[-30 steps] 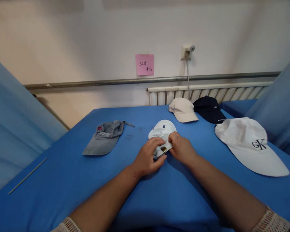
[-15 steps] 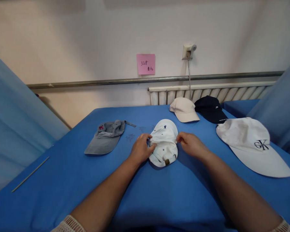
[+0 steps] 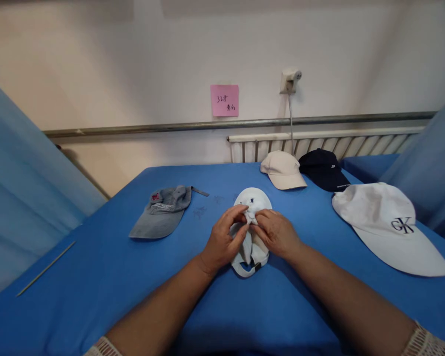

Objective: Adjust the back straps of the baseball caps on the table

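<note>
A white baseball cap (image 3: 260, 198) with a small dark emblem lies in front of me, its back strap and dark buckle toward me. My left hand (image 3: 228, 235) is closed on the crown from the left, thumb and fingers pinching the cloth. From the right, my right hand (image 3: 276, 230) pinches the same crown. The fingertips of both hands nearly meet at the cap's middle, where the fabric is bunched up. Part of the crown is hidden under my fingers.
On the blue-covered bed (image 3: 152, 296) lie a grey cap (image 3: 161, 212) and a thin stick (image 3: 46, 268) to the left. A cream cap (image 3: 282, 170), a navy cap (image 3: 322, 168) and a large white cap (image 3: 381, 217) lie to the right. Blue curtains (image 3: 25, 188) flank the bed.
Both hands have moved inward from the cap's sides to its middle. The crown is now gathered up between them, and the strap opening at the back shows.
</note>
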The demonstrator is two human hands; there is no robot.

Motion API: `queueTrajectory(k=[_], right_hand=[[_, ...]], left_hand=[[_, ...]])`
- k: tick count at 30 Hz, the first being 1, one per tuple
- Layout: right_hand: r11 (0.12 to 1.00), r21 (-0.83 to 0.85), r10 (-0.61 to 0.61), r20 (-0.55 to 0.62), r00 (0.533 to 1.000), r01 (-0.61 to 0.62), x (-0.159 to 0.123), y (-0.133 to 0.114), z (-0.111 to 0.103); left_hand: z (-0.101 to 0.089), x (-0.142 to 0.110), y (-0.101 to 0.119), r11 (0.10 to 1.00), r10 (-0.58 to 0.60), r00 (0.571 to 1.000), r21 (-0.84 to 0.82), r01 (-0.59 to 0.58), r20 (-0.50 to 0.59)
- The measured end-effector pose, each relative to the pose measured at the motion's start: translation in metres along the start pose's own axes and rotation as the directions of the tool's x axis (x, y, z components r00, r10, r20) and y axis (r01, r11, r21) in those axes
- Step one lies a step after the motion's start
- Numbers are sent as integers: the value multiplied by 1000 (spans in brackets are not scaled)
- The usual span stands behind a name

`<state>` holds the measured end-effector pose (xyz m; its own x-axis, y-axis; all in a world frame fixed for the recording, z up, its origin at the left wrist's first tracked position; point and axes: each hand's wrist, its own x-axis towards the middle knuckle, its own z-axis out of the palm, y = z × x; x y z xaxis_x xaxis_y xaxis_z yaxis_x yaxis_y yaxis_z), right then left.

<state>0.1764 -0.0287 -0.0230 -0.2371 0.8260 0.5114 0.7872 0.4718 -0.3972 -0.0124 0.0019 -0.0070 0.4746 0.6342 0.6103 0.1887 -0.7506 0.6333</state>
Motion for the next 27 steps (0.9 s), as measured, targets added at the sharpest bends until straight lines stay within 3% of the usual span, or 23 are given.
queueTrajectory(k=[3, 5, 8, 12, 17, 20, 23, 25, 27], right_hand=[[971, 197, 153, -85, 985, -134, 0, 9, 9], [895, 372, 307, -119, 944, -244, 0, 15, 17], [771, 536, 453, -81, 888, -344, -1, 22, 25], [711, 615, 458, -38, 888, -340, -2, 20, 27], [773, 575, 394, -103, 913, -268, -2, 16, 22], [813, 530, 387, -180, 904, -243, -2, 19, 20], [873, 434, 370, -297, 880, -220, -1, 25, 14], [922, 349, 301, -366, 881, -169, 0, 27, 8], [950, 294, 230, -417, 880, -108, 1, 26, 2]], left_hand=[[1, 0, -9, 996, -77, 993, -60, 72, -94], [-1, 4, -17, 989, -136, 983, 32, 141, -120], [-5, 9, -26, 944, -226, 974, 248, 217, 7], [-8, 11, -28, 897, -288, 943, 391, 206, 164], [-11, 11, -21, 879, -304, 932, 435, 194, 200], [-14, 13, -15, 878, -262, 959, 438, 193, 103], [-16, 14, -12, 916, -166, 982, 353, 188, -93], [-17, 15, -16, 947, -153, 963, 248, 207, -220], [-18, 15, -23, 949, -219, 939, 166, 268, -266]])
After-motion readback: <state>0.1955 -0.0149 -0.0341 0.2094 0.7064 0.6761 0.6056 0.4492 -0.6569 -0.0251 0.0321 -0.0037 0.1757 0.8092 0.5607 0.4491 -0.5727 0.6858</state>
